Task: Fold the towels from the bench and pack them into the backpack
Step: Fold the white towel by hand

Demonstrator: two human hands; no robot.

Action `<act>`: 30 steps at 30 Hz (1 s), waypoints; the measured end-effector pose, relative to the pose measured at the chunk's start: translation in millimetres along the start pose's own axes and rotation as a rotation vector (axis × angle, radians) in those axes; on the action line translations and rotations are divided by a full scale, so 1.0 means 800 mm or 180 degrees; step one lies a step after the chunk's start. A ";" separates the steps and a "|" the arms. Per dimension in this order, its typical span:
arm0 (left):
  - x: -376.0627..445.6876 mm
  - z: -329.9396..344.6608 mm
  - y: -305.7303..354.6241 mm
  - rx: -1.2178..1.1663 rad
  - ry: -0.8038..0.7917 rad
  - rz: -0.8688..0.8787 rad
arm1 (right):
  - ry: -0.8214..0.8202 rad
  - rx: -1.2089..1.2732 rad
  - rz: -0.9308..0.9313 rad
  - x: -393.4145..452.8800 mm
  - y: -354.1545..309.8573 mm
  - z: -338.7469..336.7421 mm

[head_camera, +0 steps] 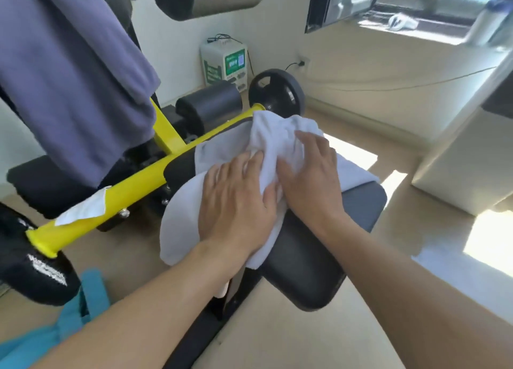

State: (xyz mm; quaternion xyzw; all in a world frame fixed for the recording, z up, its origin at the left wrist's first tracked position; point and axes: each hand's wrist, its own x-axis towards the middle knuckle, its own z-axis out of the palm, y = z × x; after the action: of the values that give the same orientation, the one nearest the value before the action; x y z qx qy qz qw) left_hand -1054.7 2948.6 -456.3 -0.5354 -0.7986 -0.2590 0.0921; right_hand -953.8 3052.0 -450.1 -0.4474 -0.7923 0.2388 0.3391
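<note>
Two hands are laid flat on one white towel (266, 146), so the folding step is judged to be in hand, early rather than late: the cloth is bunched at the far end and nothing is packed yet. Largest item noted is the bench (319, 246): a black padded seat, smooth vinyl-looking skin, rounded corners, carried on a glossy yellow steel tube (133, 191) with a torn white label stuck to it. A purple-grey garment (69, 71), soft and matte, is hung over the upright at left. The towel is draped across the bench pad, one rounded edge hanging off the near-left side, another flap spilling off the right; terry-like, limp, creased into a ridge between the hands. Left hand (238, 202) is pressed palm-down on the near part, fingers extended and spread, nothing gripped. Right hand (308, 171) is pressed likewise beside it, fingers straight, thumb tucked against the ridge; whether a pinch of cloth is caught under the thumb cannot be told. A teal fabric item (86, 299) is seen at bottom left; whether it is the backpack or another towel cannot be told, and no backpack is clearly identified. Next move is judged to need the bunched far end smoothed outward, then an edge pinched and brought over to halve the cloth; the limp overhang is likely to slide off the slick pad if released.
</note>
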 end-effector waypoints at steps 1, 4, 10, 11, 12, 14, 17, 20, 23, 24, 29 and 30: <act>-0.002 -0.001 0.000 -0.0163 0.0033 -0.0050 | 0.0107 0.0096 0.0264 -0.001 -0.001 -0.003; -0.003 -0.010 -0.002 -0.0839 0.0047 -0.0194 | 0.0002 -0.0104 0.0864 0.010 -0.004 -0.009; -0.026 -0.064 -0.015 -0.0898 0.0057 -0.0359 | 0.0321 0.0686 0.1073 0.023 -0.034 -0.043; -0.035 -0.073 -0.017 -0.0911 0.0093 -0.0405 | 0.0468 0.1028 0.0883 0.018 -0.045 -0.050; -0.043 -0.082 -0.018 -0.1046 0.0132 -0.0483 | 0.0568 0.1468 0.0704 0.011 -0.061 -0.058; -0.056 -0.099 -0.016 -0.1451 0.0326 -0.0665 | 0.0586 0.2228 0.0445 -0.002 -0.103 -0.076; -0.074 -0.123 -0.003 -0.2286 0.0597 -0.0928 | -0.0001 0.3384 0.0578 -0.019 -0.166 -0.113; -0.098 -0.154 0.005 -0.3244 0.1208 -0.1104 | -0.1596 0.4613 0.0775 -0.043 -0.199 -0.166; -0.115 -0.172 -0.018 -0.3697 0.1326 -0.1524 | -0.2711 0.4389 0.0424 -0.076 -0.193 -0.187; -0.117 -0.173 -0.028 -0.4135 0.1224 -0.1684 | -0.2882 0.4248 0.0365 -0.087 -0.183 -0.186; -0.142 -0.157 -0.040 -0.4533 -0.0692 -0.1309 | -0.3000 0.2721 0.0426 -0.130 -0.133 -0.155; -0.152 -0.150 -0.036 -0.4440 -0.1191 -0.1191 | -0.2899 0.2181 0.0274 -0.141 -0.126 -0.149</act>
State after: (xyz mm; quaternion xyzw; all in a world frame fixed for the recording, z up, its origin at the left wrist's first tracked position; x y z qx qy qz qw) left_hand -1046.3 2780.4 -414.9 -0.3598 -0.5290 -0.6216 -0.4521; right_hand -877.9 2913.8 -339.2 -0.1957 -0.7169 0.6645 0.0792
